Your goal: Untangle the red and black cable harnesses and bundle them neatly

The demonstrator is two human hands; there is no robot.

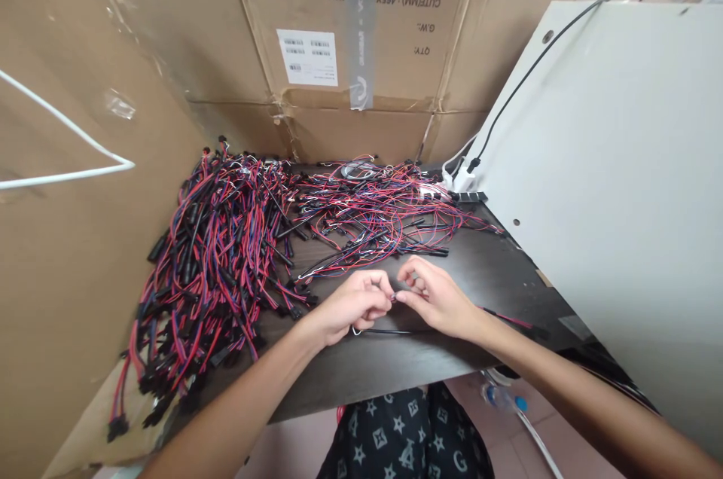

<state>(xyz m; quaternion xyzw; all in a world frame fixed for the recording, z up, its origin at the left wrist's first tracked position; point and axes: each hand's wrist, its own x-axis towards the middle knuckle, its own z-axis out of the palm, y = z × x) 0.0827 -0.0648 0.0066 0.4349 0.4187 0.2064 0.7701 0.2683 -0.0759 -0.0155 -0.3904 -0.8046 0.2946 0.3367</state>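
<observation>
Close together over the front of the dark table [305,377], my two hands meet fingertip to fingertip. My left hand [358,303] is closed in a pinch on a thin cable [389,331], whose black length and white wire end show just below the fingers. The fingers of my right hand [432,297] are curled, thumb and forefinger pinching at the same small spot. Red wires [511,319] come out beyond my right wrist and seem to belong to this cable. The exact part between the fingertips is too small to make out.
A tall heap of red, blue and black cables [220,238] stands at left, and a looser wire pile [373,208] lies behind my hands. Cardboard boxes [389,72] wall the back and left. A white panel [615,163] and a plugged-in power strip [468,196] are at right.
</observation>
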